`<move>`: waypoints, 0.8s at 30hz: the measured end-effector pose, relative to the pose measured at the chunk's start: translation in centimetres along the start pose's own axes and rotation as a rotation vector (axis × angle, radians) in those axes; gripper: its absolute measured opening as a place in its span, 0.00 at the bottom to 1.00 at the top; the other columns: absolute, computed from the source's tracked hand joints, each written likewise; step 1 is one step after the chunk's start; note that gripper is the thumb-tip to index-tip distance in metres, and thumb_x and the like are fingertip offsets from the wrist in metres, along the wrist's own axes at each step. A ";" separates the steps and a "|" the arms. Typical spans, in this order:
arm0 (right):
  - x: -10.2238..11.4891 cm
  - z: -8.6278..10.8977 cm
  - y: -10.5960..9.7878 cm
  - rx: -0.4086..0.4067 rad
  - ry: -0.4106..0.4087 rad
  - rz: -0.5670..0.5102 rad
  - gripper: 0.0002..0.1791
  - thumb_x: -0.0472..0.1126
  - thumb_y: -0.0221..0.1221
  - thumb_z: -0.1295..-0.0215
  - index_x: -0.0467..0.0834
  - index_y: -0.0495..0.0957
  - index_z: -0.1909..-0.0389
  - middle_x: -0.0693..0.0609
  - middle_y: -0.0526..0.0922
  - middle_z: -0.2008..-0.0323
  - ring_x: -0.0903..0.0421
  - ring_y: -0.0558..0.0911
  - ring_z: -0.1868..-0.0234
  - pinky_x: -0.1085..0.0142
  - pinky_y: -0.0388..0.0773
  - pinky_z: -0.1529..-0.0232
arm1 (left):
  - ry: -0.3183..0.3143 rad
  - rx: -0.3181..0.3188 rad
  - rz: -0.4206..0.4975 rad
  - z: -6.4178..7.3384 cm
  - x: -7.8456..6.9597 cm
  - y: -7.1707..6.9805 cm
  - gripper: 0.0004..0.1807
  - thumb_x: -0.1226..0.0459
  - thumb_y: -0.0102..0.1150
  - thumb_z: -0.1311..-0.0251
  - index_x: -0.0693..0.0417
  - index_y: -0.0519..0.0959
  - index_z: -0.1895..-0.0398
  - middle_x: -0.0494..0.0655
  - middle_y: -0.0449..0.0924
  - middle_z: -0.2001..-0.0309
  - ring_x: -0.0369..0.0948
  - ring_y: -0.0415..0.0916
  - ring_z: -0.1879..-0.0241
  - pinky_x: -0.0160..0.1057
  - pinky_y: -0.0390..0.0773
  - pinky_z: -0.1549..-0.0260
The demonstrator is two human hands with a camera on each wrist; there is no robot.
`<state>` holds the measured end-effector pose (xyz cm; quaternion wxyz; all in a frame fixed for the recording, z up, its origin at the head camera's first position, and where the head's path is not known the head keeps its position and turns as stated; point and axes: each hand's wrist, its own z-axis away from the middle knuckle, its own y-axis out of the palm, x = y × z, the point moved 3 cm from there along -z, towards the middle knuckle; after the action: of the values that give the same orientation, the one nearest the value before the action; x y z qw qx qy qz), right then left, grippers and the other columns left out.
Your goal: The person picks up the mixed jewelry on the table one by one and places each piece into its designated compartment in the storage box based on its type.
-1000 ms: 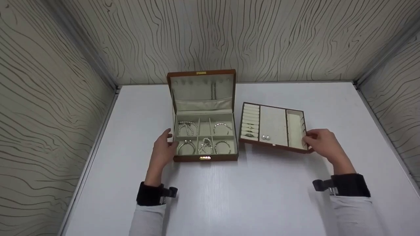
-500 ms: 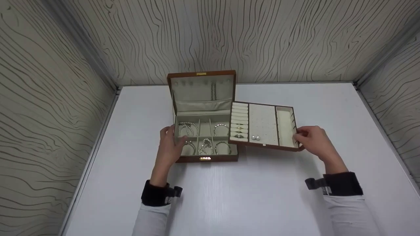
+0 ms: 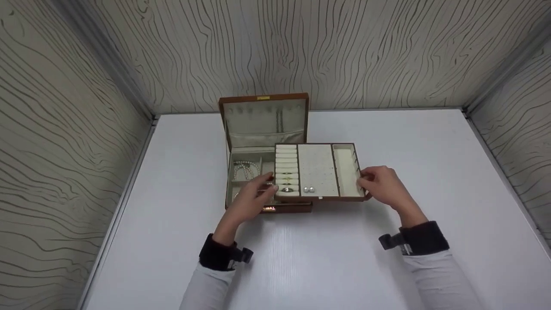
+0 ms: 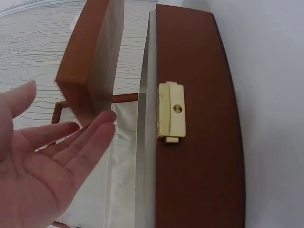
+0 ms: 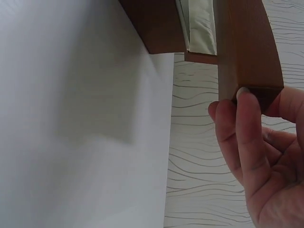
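Observation:
A brown jewelry box [image 3: 292,208] stands on the table with its lid [image 3: 266,120] raised. Over its right half, a shallow jewelry tray [image 3: 315,168] is held up off the table. My right hand [image 3: 384,187] pinches the tray's right end, thumb inside the wall and fingers beneath, as the right wrist view confirms at the tray corner [image 5: 254,61]. My left hand [image 3: 247,200] is at the tray's left front corner; in the left wrist view its fingers [image 4: 90,147] are extended, their tips at the tray's underside. Rings [image 3: 287,189] and two pearl earrings [image 3: 309,189] sit on the tray.
Pearl strands [image 3: 246,168] lie in the box's back left compartment; the tray hides the right ones. A gold clasp [image 4: 171,110] is on the box front. A chain hangs inside the lid. Wood-patterned walls [image 3: 275,51] border the white table [image 3: 301,262].
My right hand has carried the tray left, from beside the box to above its right half, and turned it straighter. My left hand has moved from the box's left side to the tray's left corner.

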<state>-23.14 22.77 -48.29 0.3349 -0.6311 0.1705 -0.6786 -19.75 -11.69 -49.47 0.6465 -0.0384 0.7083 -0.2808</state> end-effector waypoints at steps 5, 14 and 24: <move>1.1 -0.5 1.1 0.027 -0.030 -0.023 0.14 0.32 0.54 0.38 0.28 0.80 0.56 0.44 0.84 0.71 0.53 0.81 0.75 0.59 0.83 0.74 | -0.005 -0.070 0.032 0.3 0.6 -0.3 0.30 0.55 0.50 0.27 0.68 0.63 0.31 0.60 0.72 0.39 0.49 0.73 0.43 0.45 0.73 0.43; 3.2 -1.2 3.7 0.066 -0.076 0.020 0.12 0.33 0.54 0.34 0.29 0.80 0.57 0.47 0.82 0.73 0.55 0.82 0.75 0.62 0.82 0.74 | -0.105 -0.205 0.026 1.1 1.5 -2.3 0.26 0.59 0.51 0.27 0.63 0.67 0.31 0.58 0.74 0.41 0.49 0.71 0.42 0.48 0.72 0.42; 5.2 -2.1 6.8 0.071 -0.087 0.040 0.08 0.33 0.53 0.34 0.33 0.80 0.67 0.49 0.80 0.77 0.55 0.81 0.78 0.64 0.81 0.77 | -0.126 -0.302 -0.009 1.6 2.5 -4.0 0.24 0.63 0.49 0.28 0.69 0.68 0.34 0.61 0.71 0.44 0.51 0.72 0.47 0.50 0.75 0.48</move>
<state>-23.45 14.07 -49.20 0.3775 -0.6441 0.1442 -0.6495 -19.88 -16.63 -49.92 0.6753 -0.1558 0.7002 -0.1713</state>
